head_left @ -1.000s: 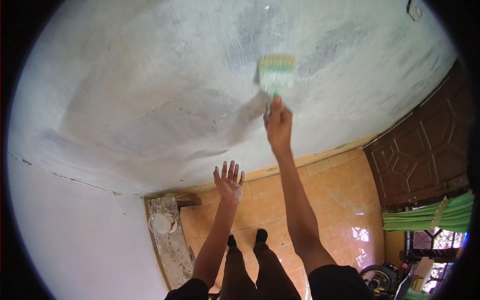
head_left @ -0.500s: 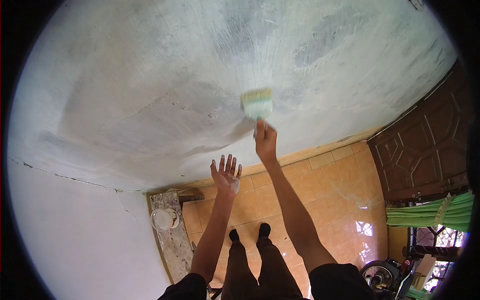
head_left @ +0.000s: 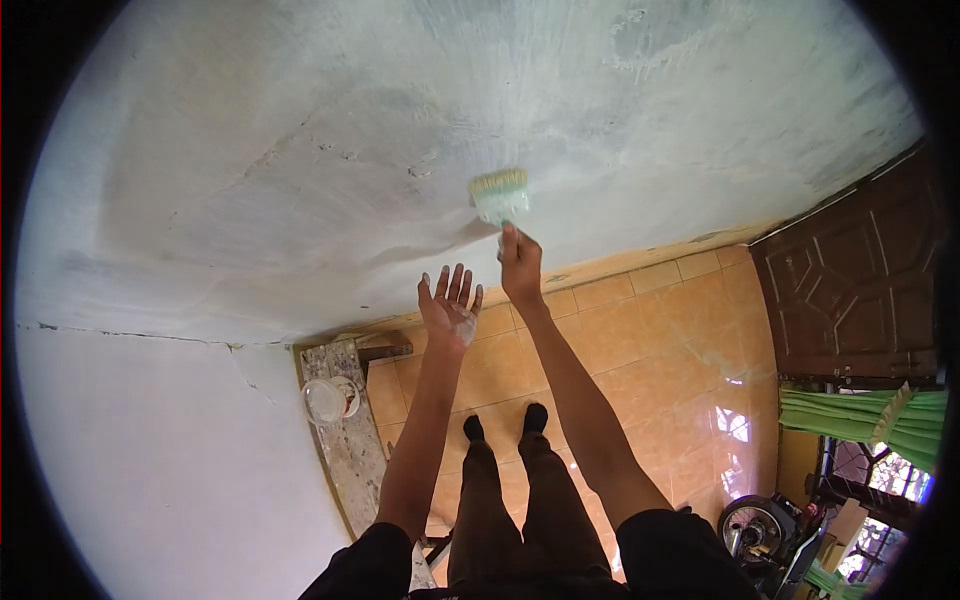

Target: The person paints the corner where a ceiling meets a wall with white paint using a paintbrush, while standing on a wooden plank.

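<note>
My right hand grips the handle of a wide paintbrush, its pale bristles pointing up the wall. The brush's body is smeared with white and light green, and it overlaps the patchy whitish-grey wall in this view. To the left of it, my left hand is held palm up with its fingers spread, nothing in it. White smears mark that palm near the thumb side and heel. A shadow of the arm and brush falls on the wall beside the bristles.
A paint-spattered wooden bench stands at the left, with a white tub and a round translucent lid on it. Orange tiles cover the floor. On the right are a brown panelled door, a green curtain and a motorcycle.
The brush and my right hand have shifted slightly left and up in view. My left hand also sits higher, still spread. The whole view has tilted a little.
</note>
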A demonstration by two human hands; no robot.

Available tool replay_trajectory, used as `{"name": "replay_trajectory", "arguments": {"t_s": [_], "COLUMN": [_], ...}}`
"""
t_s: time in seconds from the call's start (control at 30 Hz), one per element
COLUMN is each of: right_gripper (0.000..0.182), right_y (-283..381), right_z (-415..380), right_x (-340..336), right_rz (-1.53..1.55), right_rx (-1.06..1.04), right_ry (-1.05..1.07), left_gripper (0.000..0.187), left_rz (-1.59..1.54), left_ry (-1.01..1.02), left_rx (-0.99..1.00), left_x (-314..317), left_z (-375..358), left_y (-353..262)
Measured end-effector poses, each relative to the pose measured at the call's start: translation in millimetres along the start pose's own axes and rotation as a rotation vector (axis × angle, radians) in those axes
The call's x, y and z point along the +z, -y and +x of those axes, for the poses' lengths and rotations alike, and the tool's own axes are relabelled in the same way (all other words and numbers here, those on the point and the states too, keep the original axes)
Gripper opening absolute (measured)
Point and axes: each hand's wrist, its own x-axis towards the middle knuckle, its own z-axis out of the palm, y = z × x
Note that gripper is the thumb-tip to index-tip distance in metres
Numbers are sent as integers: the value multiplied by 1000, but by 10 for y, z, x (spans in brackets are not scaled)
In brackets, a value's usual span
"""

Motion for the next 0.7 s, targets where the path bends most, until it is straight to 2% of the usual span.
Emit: {"name": "replay_trajectory", "arguments": {"t_s": [0.07,0.13,0.17,0.27,0.37,0.5,0.6,0.7], "right_gripper": [50,50,50,50,51,53,52,52], "right_y": [-154,34,160,568,435,-318,-129,473], "right_z": [-252,-257,-286,168,291,-42,-107,176], "right_x": [-116,-145,-177,-6,48,-137,-307,-172], "right_rz": [-29,89,145,135,158,147,171,190], "right_rx": [163,74,41,-94,-84,167,86,19], "right_ry": [-5,-25,-34,7,-19,1,-1,16], "left_gripper": [62,63,64,65,66,68,68,60], "left_rz": [7,4,4,2,-11,-22,-90,-129], "left_ry": [31,15,85,53,45,62,89,46], "left_rx": [26,39,53,41,29,62,57,66], "left_x": [-66,-62,-139,-148,-130,39,208,235], "left_z": [7,49,101,148,199,177,120,120], "left_y": [-32,-99,-106,-121,-120,-203,-299,-272]}}
